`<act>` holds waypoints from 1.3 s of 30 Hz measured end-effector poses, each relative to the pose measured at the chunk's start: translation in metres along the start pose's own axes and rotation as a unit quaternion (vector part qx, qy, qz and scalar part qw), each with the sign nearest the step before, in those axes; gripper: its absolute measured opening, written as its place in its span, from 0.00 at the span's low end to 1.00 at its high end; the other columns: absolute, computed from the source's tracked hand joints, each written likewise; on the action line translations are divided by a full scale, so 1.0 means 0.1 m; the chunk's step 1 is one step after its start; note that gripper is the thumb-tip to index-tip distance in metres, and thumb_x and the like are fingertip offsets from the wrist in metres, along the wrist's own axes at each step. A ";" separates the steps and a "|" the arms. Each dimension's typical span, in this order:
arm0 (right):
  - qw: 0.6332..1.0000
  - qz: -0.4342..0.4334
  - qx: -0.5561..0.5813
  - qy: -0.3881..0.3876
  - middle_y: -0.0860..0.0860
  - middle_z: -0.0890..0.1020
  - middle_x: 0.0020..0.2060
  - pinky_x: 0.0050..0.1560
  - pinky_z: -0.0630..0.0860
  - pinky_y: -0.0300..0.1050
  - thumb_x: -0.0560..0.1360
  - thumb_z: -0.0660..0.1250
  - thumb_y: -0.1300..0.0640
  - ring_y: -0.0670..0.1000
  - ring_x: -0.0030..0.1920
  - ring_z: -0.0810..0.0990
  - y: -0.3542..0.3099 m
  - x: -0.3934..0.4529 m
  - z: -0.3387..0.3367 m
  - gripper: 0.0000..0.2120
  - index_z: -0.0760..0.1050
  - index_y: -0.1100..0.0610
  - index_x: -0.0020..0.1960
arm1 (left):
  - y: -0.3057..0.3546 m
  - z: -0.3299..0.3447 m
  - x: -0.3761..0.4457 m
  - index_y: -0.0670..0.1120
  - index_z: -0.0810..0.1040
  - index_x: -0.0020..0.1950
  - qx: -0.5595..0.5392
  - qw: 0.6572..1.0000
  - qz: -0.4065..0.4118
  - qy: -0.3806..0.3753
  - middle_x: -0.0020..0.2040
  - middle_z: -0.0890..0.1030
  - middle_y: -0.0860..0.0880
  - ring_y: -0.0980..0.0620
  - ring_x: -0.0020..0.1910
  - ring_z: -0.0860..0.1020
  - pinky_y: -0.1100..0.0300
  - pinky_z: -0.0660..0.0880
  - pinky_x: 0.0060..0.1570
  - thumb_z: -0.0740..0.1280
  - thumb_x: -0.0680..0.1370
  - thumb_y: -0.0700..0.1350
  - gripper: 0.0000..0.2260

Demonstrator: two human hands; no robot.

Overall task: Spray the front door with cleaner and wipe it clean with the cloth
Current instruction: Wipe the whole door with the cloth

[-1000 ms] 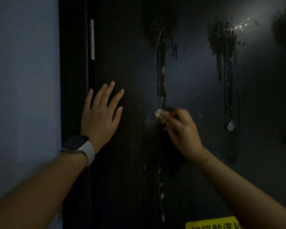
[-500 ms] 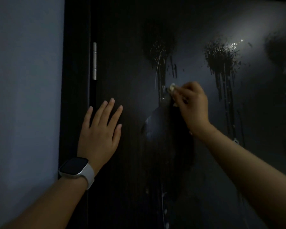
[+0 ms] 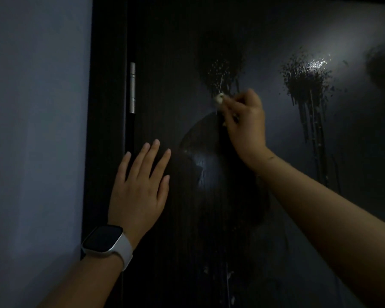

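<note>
Now the right hand (image 3: 246,127), fingers curled round a small pale cloth (image 3: 219,99), had climbed the door (image 3: 187,218) from the wiped patch up to the left spray blotch (image 3: 220,65). The left hand (image 3: 140,185) stayed flat, fingers spread, against the door; the streaked blotch (image 3: 307,78) farther right was probably next.

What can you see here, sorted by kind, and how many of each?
Hands: 2, left and right
Cloth: 1
Door: 1
Hinge: 1
Watch: 1
Spray patches: 3
Total: 9
</note>
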State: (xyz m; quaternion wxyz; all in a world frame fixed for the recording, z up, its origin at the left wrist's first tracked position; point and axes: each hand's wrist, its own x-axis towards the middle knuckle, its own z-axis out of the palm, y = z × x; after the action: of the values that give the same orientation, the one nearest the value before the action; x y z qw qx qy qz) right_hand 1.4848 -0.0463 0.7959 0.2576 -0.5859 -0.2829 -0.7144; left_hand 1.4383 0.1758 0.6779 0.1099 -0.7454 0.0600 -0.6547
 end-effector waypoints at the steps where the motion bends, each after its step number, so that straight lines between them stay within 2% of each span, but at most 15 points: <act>1: 0.999 -0.043 -0.004 -0.030 0.49 0.70 0.44 0.45 0.68 0.34 0.80 0.64 0.54 0.46 0.46 0.69 -0.12 -0.09 0.03 0.11 0.81 0.61 0.49 | 0.00 0.00 0.00 0.47 0.63 0.76 0.001 1.000 0.002 0.000 0.77 0.61 0.45 0.47 0.76 0.59 0.46 0.52 0.75 0.52 0.81 0.51 0.23; 3: 0.984 -0.149 -0.007 -0.102 0.52 0.73 0.44 0.44 0.69 0.38 0.80 0.63 0.55 0.46 0.45 0.69 -0.24 -0.32 0.00 0.11 0.81 0.62 0.49 | 0.00 0.00 0.00 0.47 0.63 0.76 -0.001 1.000 0.003 -0.002 0.77 0.61 0.45 0.47 0.76 0.59 0.46 0.53 0.75 0.52 0.81 0.51 0.23; 5: 0.977 -0.183 -0.010 -0.113 0.55 0.74 0.43 0.42 0.69 0.41 0.80 0.61 0.52 0.50 0.43 0.71 -0.11 -0.33 -0.11 0.16 0.82 0.63 0.49 | 0.00 0.00 -0.01 0.47 0.63 0.76 -0.002 1.000 0.002 -0.002 0.77 0.61 0.45 0.47 0.76 0.59 0.45 0.54 0.74 0.52 0.81 0.51 0.23; 7: 0.991 -0.120 -0.021 -0.058 0.54 0.73 0.42 0.41 0.68 0.42 0.81 0.59 0.48 0.49 0.42 0.70 0.10 -0.10 -0.19 0.20 0.83 0.63 0.49 | -0.01 0.00 -0.02 0.48 0.63 0.76 -0.007 1.000 -0.001 0.001 0.77 0.61 0.45 0.47 0.76 0.60 0.45 0.55 0.74 0.52 0.81 0.51 0.23; 9: 0.998 -0.044 -0.036 0.001 0.54 0.73 0.42 0.43 0.72 0.46 0.81 0.62 0.51 0.49 0.43 0.70 0.22 0.17 -0.17 0.17 0.82 0.63 0.51 | -0.01 0.01 -0.02 0.48 0.63 0.76 -0.010 1.000 -0.001 0.006 0.77 0.62 0.45 0.47 0.76 0.61 0.46 0.55 0.74 0.52 0.81 0.51 0.23; 11: 1.000 -0.017 -0.013 0.004 0.52 0.72 0.43 0.44 0.73 0.44 0.80 0.64 0.53 0.48 0.43 0.71 0.11 0.22 -0.05 0.15 0.82 0.63 0.49 | 0.00 0.01 -0.01 0.47 0.63 0.76 -0.006 1.000 0.001 0.010 0.77 0.62 0.45 0.47 0.75 0.61 0.46 0.55 0.74 0.53 0.81 0.51 0.23; 13: 0.995 -0.077 0.004 -0.057 0.51 0.73 0.43 0.43 0.73 0.41 0.80 0.64 0.54 0.46 0.42 0.71 -0.11 0.04 0.03 0.13 0.81 0.62 0.47 | 0.01 -0.01 0.00 0.47 0.63 0.76 -0.004 1.000 0.001 0.006 0.77 0.62 0.45 0.47 0.75 0.61 0.47 0.54 0.74 0.53 0.81 0.51 0.23; 17: 0.956 -0.238 -0.005 -0.172 0.55 0.75 0.43 0.41 0.73 0.45 0.80 0.61 0.51 0.51 0.43 0.72 -0.10 -0.11 -0.11 0.16 0.82 0.62 0.50 | -0.08 -0.03 0.05 0.49 0.63 0.75 -0.021 1.000 0.020 -0.009 0.76 0.63 0.45 0.48 0.74 0.62 0.49 0.50 0.74 0.53 0.80 0.52 0.23; 20: 0.985 -0.151 -0.040 -0.073 0.51 0.72 0.43 0.42 0.74 0.47 0.81 0.61 0.50 0.49 0.43 0.71 0.24 0.36 -0.20 0.17 0.82 0.61 0.50 | -0.30 -0.07 0.29 0.50 0.62 0.76 0.008 0.999 0.042 -0.010 0.78 0.59 0.44 0.46 0.76 0.59 0.45 0.48 0.75 0.52 0.80 0.53 0.24; 22: 0.996 -0.063 -0.055 -0.003 0.50 0.70 0.43 0.45 0.75 0.50 0.81 0.63 0.50 0.49 0.44 0.71 0.38 0.63 -0.15 0.16 0.81 0.62 0.49 | -0.47 -0.10 0.55 0.50 0.61 0.77 0.025 0.999 0.017 0.013 0.78 0.56 0.44 0.45 0.77 0.55 0.44 0.46 0.75 0.52 0.80 0.53 0.24; 24: 0.998 -0.044 -0.034 0.016 0.51 0.71 0.43 0.45 0.73 0.49 0.81 0.62 0.51 0.49 0.44 0.71 0.23 0.65 0.02 0.17 0.80 0.62 0.45 | -0.59 -0.13 0.82 0.49 0.60 0.78 0.021 0.999 -0.017 0.038 0.79 0.55 0.43 0.45 0.77 0.53 0.44 0.45 0.74 0.52 0.81 0.53 0.25; 27: 0.983 -0.162 0.019 -0.080 0.54 0.73 0.42 0.43 0.71 0.46 0.81 0.61 0.52 0.50 0.43 0.70 -0.15 0.27 0.14 0.15 0.81 0.61 0.47 | -0.68 -0.15 1.09 0.48 0.58 0.78 -0.004 0.996 -0.057 0.064 0.79 0.54 0.43 0.45 0.77 0.53 0.42 0.48 0.74 0.52 0.81 0.51 0.25; 30: 0.954 -0.261 -0.008 -0.147 0.55 0.75 0.44 0.41 0.70 0.44 0.81 0.59 0.52 0.52 0.44 0.72 -0.04 0.14 0.00 0.15 0.81 0.60 0.53 | -0.71 -0.16 1.21 0.44 0.56 0.78 -0.030 0.993 -0.085 0.081 0.79 0.56 0.44 0.46 0.77 0.55 0.42 0.50 0.75 0.50 0.81 0.53 0.27; 36: 0.996 -0.054 -0.065 0.036 0.54 0.72 0.42 0.43 0.74 0.55 0.80 0.64 0.54 0.54 0.44 0.72 0.33 0.81 -0.02 0.13 0.82 0.62 0.52 | -0.73 -0.13 1.24 0.41 0.54 0.78 -0.023 0.992 -0.085 0.086 0.79 0.54 0.44 0.47 0.78 0.53 0.43 0.50 0.75 0.49 0.80 0.54 0.29; 39: 0.996 -0.089 -0.021 0.014 0.53 0.73 0.41 0.44 0.72 0.50 0.80 0.64 0.53 0.51 0.43 0.71 -0.08 0.63 0.23 0.14 0.82 0.62 0.47 | -0.74 -0.12 1.25 0.41 0.52 0.79 -0.013 0.993 -0.083 0.080 0.79 0.53 0.44 0.48 0.78 0.52 0.42 0.51 0.75 0.47 0.80 0.54 0.30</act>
State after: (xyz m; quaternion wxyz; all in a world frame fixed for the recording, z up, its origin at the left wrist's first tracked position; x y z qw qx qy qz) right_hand 1.4839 -0.0266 0.8606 0.1846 -0.5537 -0.3149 -0.7485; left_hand 1.4391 0.2174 0.8176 0.0401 -0.6941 0.0153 -0.7186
